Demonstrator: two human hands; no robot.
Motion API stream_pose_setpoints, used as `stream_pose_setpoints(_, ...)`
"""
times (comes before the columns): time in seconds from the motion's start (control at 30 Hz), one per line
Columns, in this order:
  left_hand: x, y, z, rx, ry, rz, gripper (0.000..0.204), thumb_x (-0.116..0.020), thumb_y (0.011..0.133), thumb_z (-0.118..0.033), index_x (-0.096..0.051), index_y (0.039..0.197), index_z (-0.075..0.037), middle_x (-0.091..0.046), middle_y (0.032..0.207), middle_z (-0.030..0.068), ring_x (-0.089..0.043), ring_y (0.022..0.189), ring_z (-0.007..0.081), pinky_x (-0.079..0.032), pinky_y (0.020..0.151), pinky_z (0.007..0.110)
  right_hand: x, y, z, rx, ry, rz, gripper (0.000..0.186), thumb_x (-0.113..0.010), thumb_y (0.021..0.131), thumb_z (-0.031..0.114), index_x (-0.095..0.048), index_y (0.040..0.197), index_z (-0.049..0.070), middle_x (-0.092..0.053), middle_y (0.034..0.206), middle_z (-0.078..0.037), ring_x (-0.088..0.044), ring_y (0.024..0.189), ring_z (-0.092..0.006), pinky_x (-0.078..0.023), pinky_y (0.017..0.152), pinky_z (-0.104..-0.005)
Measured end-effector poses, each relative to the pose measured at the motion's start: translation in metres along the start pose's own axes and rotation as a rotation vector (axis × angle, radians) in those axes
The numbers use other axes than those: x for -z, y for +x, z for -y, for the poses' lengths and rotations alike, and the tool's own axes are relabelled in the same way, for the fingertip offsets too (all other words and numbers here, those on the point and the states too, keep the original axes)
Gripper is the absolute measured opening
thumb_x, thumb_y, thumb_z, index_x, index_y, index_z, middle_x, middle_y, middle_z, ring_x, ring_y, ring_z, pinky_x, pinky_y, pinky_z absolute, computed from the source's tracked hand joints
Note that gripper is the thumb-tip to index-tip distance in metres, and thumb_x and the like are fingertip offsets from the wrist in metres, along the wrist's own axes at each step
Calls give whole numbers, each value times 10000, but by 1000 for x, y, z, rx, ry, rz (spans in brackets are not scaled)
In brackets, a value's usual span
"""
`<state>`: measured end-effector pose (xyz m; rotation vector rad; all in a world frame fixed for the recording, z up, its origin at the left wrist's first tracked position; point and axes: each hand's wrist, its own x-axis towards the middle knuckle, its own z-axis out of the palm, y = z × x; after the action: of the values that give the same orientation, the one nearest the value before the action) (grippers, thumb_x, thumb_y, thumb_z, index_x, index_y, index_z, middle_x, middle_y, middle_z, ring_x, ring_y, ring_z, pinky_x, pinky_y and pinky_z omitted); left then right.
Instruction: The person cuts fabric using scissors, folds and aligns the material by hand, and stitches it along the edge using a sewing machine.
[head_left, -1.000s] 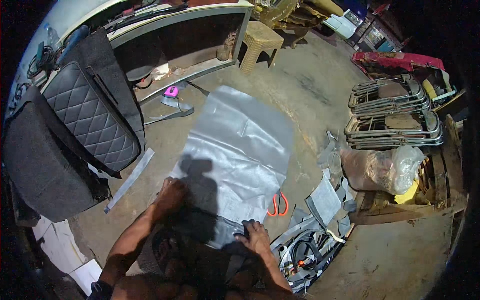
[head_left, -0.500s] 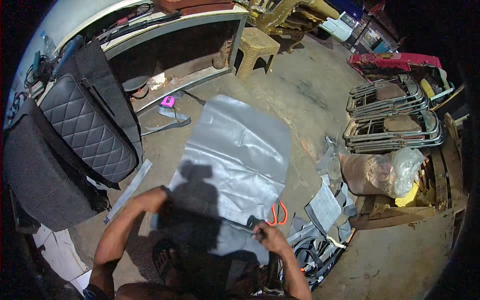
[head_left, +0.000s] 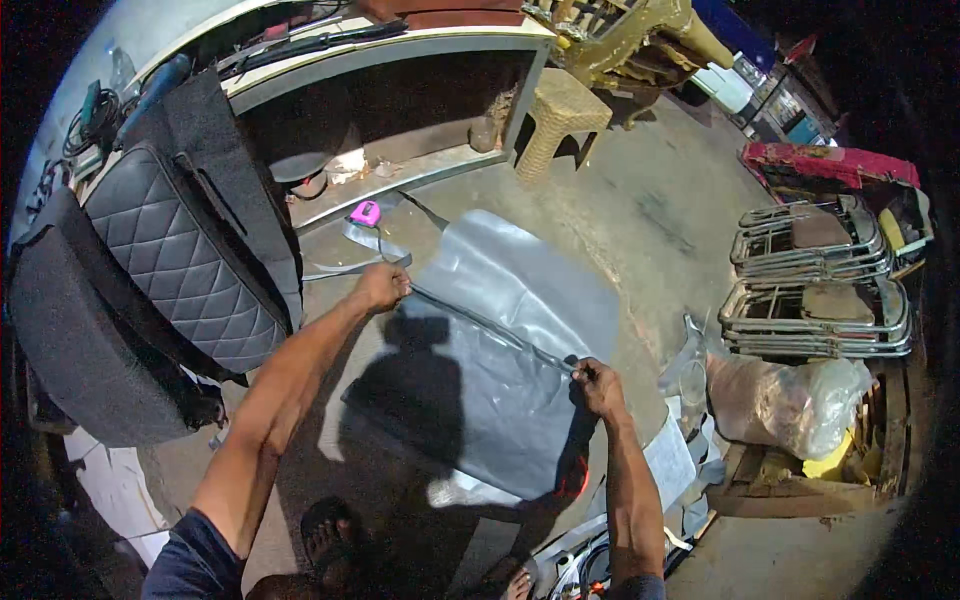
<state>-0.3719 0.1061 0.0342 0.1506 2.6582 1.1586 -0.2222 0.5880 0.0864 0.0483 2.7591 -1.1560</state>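
Observation:
A grey sheet of vinyl-like material [head_left: 545,265] lies on the floor in front of me. My left hand [head_left: 384,287] pinches one end of its raised or folded edge. At the other end of that edge, my right hand [head_left: 600,387] grips the sheet between thumb and fingers. The edge runs taut between both hands, slanting down to the right. Shadow covers much of the sheet's near part [head_left: 500,420]. Orange-handled scissors [head_left: 574,482] show only partly, at the sheet's lower right. Beyond my left hand lie a pink tape measure [head_left: 365,213] and a grey strip [head_left: 375,245].
Quilted black seat cushions [head_left: 190,260] stand on the left. A woven-look plastic stool [head_left: 562,115] is beside the low bench [head_left: 400,60]. Metal folding frames [head_left: 815,315], a stuffed plastic bag [head_left: 790,405] and fabric scraps [head_left: 672,458] are on the right.
Both hands have moved forward, away from me, drawing the sheet's near edge up over its middle. The scissors are now more hidden. The view has shifted slightly.

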Motion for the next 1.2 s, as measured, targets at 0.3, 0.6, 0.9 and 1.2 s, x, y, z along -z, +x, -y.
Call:
stream_pose_setpoints(0.3,0,7,-10,-10,-57,-93,204,-772,791,-276,-747,905,-109,-735,891,143,-696,824,316,-538,766,412,-12,27,-8,-284,307,48,101,-675,929,121,-682,948,22,-594,722,-5,-550,708,-106,-480,651,-292)
stream_pose_setpoints(0.6,-17,-31,-14,-288,187,-300,217,-687,868,-184,-691,1006,-17,-677,848,212,-659,853,432,-529,772,503,-34,14,29,126,-584,-316,317,-582,967,225,-638,1226,51,-616,1193,-227,-578,1097,-398,-454,929,-487)
stream_pose_setpoints(0.9,-44,-219,-30,-226,158,-399,251,-660,870,-80,-630,1103,6,-633,1072,247,-569,1044,457,-433,953,522,-107,-154,109,126,-152,-202,411,-660,925,249,-625,1262,17,-594,1191,-217,-538,1135,-413,-391,1006,-531)
stream_pose_setpoints(1.2,-51,-257,-4,212,-159,-473,303,-690,894,-249,-659,993,36,-635,944,255,-597,910,450,-469,803,496,-111,-232,88,145,-325,-249,422,-703,875,178,-610,1240,-12,-579,1150,-232,-532,1091,-413,-410,948,-505)
